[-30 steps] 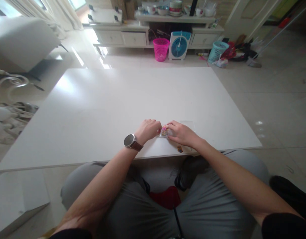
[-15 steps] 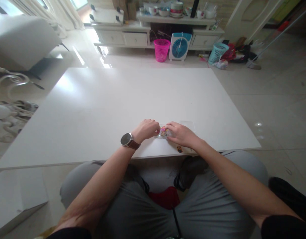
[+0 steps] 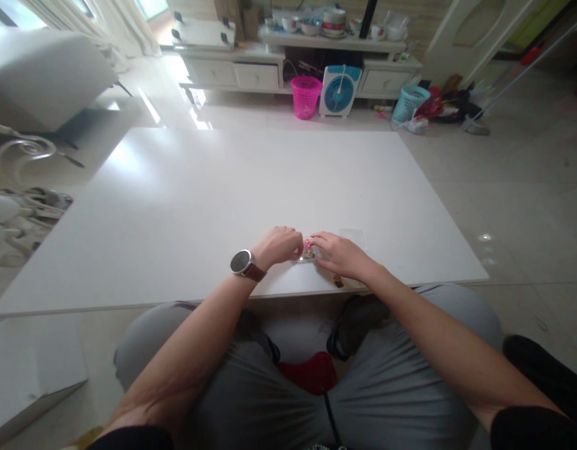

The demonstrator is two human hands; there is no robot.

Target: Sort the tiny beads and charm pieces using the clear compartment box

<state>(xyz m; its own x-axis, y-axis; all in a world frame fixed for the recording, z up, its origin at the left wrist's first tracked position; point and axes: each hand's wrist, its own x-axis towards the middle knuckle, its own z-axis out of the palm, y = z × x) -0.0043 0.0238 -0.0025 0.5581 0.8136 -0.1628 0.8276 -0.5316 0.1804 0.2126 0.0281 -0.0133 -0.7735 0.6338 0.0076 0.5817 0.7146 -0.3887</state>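
Near the front edge of the white table (image 3: 250,181), a small clear plastic box (image 3: 307,257) holds small colourful pieces, pink ones (image 3: 307,244) among them. My right hand (image 3: 342,253) curls its fingers over the box's right side and grips it. On the other side, my left hand (image 3: 282,244) is closed, its fingertips bent down at the box's left edge; what they pinch, if anything, is hidden. Below my right hand lies a small yellow-and-dark figure (image 3: 337,281). Behind that hand rests a flat clear plastic piece (image 3: 354,237).
My legs (image 3: 175,350) are under the table's front edge. Across the floor stand a low white cabinet (image 3: 217,72), a pink basket (image 3: 306,99), a blue-and-white fan (image 3: 339,92) and a light blue basket (image 3: 409,105). A grey sofa (image 3: 49,69) is at the left.
My left hand has shifted very slightly to the right, closer to my right hand. Both hands stay at the box, and the view has tilted a little.
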